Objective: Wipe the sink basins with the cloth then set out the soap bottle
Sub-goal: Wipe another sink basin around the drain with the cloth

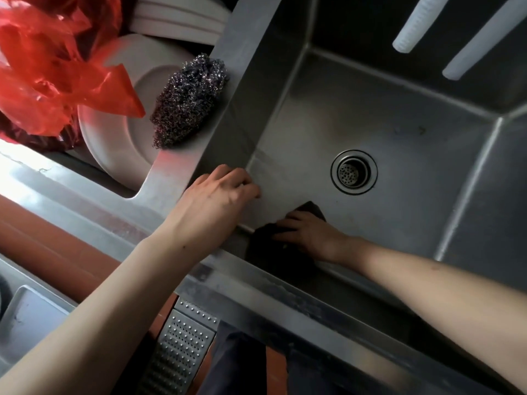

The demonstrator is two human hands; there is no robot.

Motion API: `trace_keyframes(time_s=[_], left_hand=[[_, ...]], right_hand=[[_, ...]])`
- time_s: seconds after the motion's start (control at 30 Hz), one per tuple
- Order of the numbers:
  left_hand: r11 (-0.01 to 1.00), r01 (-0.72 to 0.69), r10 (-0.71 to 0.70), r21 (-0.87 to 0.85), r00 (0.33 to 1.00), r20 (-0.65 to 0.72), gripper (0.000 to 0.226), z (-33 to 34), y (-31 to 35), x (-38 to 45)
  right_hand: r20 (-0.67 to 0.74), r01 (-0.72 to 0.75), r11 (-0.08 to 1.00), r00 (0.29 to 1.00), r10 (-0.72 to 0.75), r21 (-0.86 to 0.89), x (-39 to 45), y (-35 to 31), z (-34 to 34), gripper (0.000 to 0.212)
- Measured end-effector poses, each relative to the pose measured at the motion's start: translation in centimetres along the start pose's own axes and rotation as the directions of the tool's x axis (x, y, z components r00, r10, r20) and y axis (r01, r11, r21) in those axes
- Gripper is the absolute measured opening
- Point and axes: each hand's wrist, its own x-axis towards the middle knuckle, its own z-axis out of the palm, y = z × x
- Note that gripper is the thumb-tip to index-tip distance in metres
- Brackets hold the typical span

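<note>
A deep steel sink basin point(399, 129) fills the right of the view, with a round drain point(353, 171) in its floor. My right hand point(309, 233) is down in the basin's near left corner, pressing a dark cloth point(268, 249) flat against the floor and near wall. My left hand point(219, 195) rests on the rim at the divider between the two basins, fingers curled over the edge and holding nothing. No soap bottle is in view.
A steel wool scourer point(188, 101) lies on the divider. The left basin holds white plates point(122, 138) and a red plastic bag point(48, 67). Two white ribbed hoses point(419, 24) hang over the far wall. A perforated metal tray point(176, 352) sits below the front rim.
</note>
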Motion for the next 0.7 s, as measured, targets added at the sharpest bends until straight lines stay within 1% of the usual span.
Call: trace_keyframes(time_s=[0.07,0.17,0.23,0.3,0.37,0.43,0.5,0.57,0.63,0.7], left_hand=[[1.000,0.000,0.000,-0.021,1.000,0.019,0.036,0.2,0.7,0.5],[0.999,-0.005,0.007,-0.033,0.999,0.043,0.039,0.8,1.6,1.2],[0.999,-0.016,0.019,-0.044,0.998,0.063,0.042,1.5,2.0,1.7],[0.998,-0.018,0.022,-0.052,0.996,0.083,0.043,2.1,2.3,2.0],[0.998,-0.015,0.020,-0.060,0.996,0.092,0.043,2.6,2.7,2.1],[0.998,-0.020,0.026,-0.058,0.995,0.097,0.041,2.9,3.1,2.2],[0.998,-0.032,0.037,-0.057,0.994,0.099,0.041,3.2,3.3,2.5],[0.998,-0.027,0.033,-0.056,0.994,0.101,0.042,3.4,3.3,2.7],[0.998,-0.020,0.026,-0.059,0.994,0.107,0.040,3.2,3.5,3.0],[0.996,-0.014,0.024,-0.086,0.992,0.120,0.035,3.0,3.6,3.4]], right_hand=[[0.022,-0.027,0.999,0.999,0.027,0.022,-3.8,0.0,-0.5,0.043],[0.062,-0.074,0.997,0.995,0.074,-0.010,-9.0,0.6,-0.1,0.042],[0.116,-0.098,0.995,0.988,0.100,-0.019,-11.0,1.4,0.7,0.044],[0.135,-0.105,0.994,0.985,0.107,-0.020,-11.5,1.5,1.1,0.045],[0.075,-0.134,0.991,0.988,0.135,-0.008,-10.4,1.1,0.7,0.040],[-0.027,-0.197,0.980,0.980,0.197,0.008,-8.1,1.5,-0.1,0.041],[-0.132,-0.302,0.953,0.944,0.301,0.016,-5.2,3.3,-1.0,0.043],[-0.209,-0.417,0.908,0.886,0.413,0.024,-2.8,5.5,-1.9,0.050],[-0.240,-0.471,0.881,0.850,0.468,0.052,-2.3,6.3,-2.5,0.054],[-0.231,-0.461,0.885,0.855,0.464,0.072,-3.8,5.6,-2.4,0.054]])
